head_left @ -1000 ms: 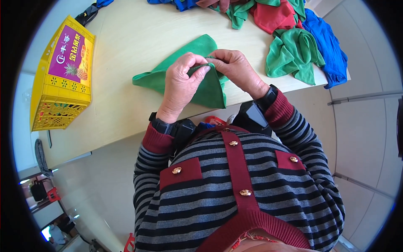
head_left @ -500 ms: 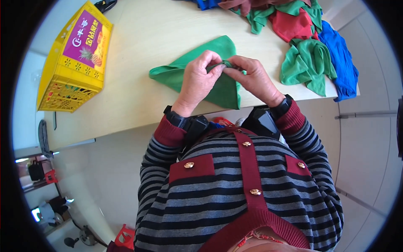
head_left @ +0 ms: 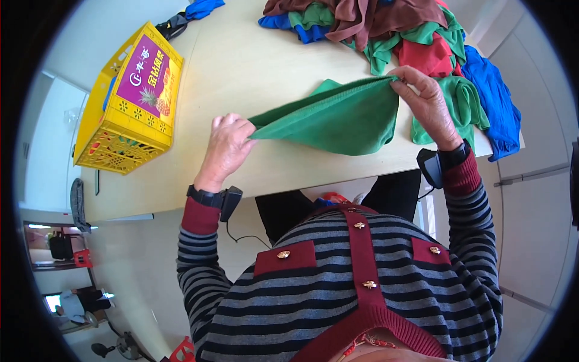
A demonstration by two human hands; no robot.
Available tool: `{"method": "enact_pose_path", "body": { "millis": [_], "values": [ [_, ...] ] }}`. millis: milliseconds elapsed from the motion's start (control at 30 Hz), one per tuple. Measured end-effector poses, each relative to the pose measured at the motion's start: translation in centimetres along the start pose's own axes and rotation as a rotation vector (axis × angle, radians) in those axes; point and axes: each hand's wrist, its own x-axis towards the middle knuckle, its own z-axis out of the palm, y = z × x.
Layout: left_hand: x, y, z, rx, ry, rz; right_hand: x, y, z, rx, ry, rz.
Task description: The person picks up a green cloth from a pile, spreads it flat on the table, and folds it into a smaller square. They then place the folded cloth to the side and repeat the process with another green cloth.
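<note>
A green cloth [head_left: 338, 117] is stretched between my two hands above the pale wooden table [head_left: 253, 66]. My left hand [head_left: 226, 145] pinches its left corner near the table's front edge. My right hand [head_left: 425, 102] grips the opposite corner, raised a little higher, close to the pile of clothes. The cloth hangs folded in a sagging fold below the taut top edge. Both wrists carry dark bands with small devices.
A heap of several coloured cloths [head_left: 386, 30], brown, red, green and blue, lies at the table's far right, with a blue piece [head_left: 494, 102] draped over the right edge. A yellow plastic crate [head_left: 129, 102] stands at the table's left end.
My hands were together at the middle of the cloth, pinching it. They have moved apart, left and right, pulling the green cloth taut between them.
</note>
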Motion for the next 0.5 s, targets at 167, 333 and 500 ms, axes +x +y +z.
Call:
{"method": "enact_pose_path", "body": {
  "millis": [167, 333, 500],
  "values": [
    [3.7, 0.3, -7.4, 0.160, 0.181, 0.153, 2.9, -2.2, -4.2, 0.028, 0.133, -0.124],
    [7.4, 1.9, -14.8, 0.260, 0.357, 0.232, 5.0, -5.6, -9.0, -0.077, 0.360, -0.243],
    [9.2, 4.5, -18.6, 0.229, 0.396, 0.255, 6.0, -8.5, -10.1, 0.034, 0.246, -0.292]
  ]
}}
